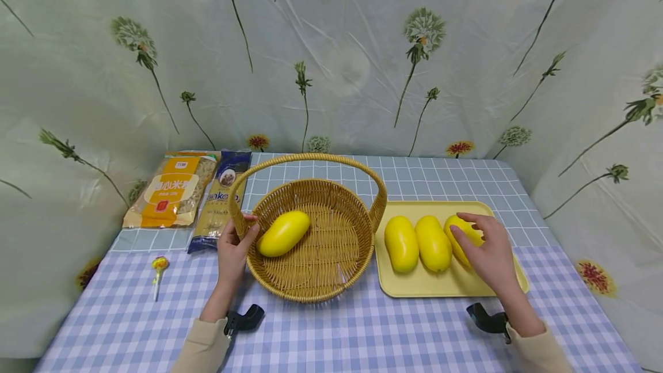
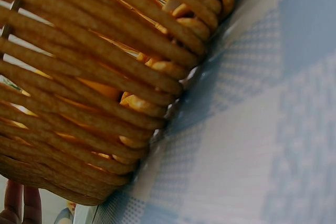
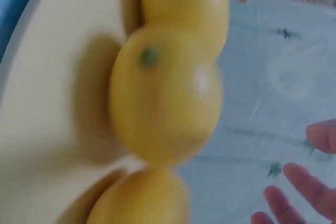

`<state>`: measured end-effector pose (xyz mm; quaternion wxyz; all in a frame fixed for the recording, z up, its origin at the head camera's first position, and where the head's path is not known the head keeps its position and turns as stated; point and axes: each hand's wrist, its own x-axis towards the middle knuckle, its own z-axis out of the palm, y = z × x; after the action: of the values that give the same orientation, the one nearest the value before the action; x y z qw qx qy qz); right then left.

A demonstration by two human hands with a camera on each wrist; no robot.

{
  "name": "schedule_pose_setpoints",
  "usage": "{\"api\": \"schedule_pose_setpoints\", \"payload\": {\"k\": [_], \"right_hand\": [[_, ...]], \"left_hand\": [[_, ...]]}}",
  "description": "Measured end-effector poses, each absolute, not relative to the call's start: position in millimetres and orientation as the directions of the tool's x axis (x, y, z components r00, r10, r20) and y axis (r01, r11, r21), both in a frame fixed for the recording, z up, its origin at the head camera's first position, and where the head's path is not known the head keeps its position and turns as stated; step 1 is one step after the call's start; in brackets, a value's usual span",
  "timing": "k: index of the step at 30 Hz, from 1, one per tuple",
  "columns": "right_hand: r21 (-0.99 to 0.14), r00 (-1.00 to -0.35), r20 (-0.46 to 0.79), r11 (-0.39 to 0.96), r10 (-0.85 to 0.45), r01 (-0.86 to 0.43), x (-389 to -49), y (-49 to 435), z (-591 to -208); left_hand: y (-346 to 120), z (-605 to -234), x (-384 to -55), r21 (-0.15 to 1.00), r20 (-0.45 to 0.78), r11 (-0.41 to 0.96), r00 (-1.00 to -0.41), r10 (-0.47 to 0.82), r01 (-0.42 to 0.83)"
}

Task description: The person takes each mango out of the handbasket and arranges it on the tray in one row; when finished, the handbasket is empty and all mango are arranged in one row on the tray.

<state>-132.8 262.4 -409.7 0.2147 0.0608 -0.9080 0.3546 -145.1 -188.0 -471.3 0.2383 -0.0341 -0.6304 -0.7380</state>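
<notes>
A round wicker basket (image 1: 331, 246) with a tall arched handle stands mid-table, with one yellow mango (image 1: 284, 233) lying in its left side. My left hand (image 1: 233, 252) grips the rim at the left foot of the handle. In the left wrist view the woven wall (image 2: 79, 77) fills much of the frame, two fingertips (image 2: 31, 205) showing under its edge. On the yellow tray (image 1: 414, 289), three mangoes lie side by side. Over the rightmost mango (image 1: 458, 251) hovers my right hand (image 1: 489, 252), thumb and fingers spread, holding nothing.
Left of the basket lie an orange-labelled food bag (image 1: 171, 191) and a blue-and-clear pasta packet (image 1: 214, 206). A lollipop (image 1: 159, 265) lies on the checked cloth (image 1: 321, 338) nearer me. A dandelion-print curtain (image 1: 342, 62) hangs behind the table and along its sides.
</notes>
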Motion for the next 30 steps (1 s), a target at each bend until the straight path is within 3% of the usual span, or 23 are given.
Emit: {"api": "schedule_pose_setpoints", "payload": {"k": [11, 19, 30], "right_hand": [[-0.597, -0.799, 0.594, 0.615, -0.094, -0.515, -126, 217, -398], [-0.574, -0.737, 0.638, 0.501, -0.222, -0.648, -127, 183, -381], [-0.491, -0.577, 0.738, 0.308, -0.350, -0.815, -136, 134, -371]], "left_hand": [[-187, -470, -144, 0.919, 0.346, -0.080, -0.886, -0.310, 0.387], [-187, -469, -144, 0.923, 0.336, -0.078, -0.890, -0.310, 0.376], [-188, -469, -144, 0.923, 0.337, -0.078, -0.889, -0.309, 0.377]]}}
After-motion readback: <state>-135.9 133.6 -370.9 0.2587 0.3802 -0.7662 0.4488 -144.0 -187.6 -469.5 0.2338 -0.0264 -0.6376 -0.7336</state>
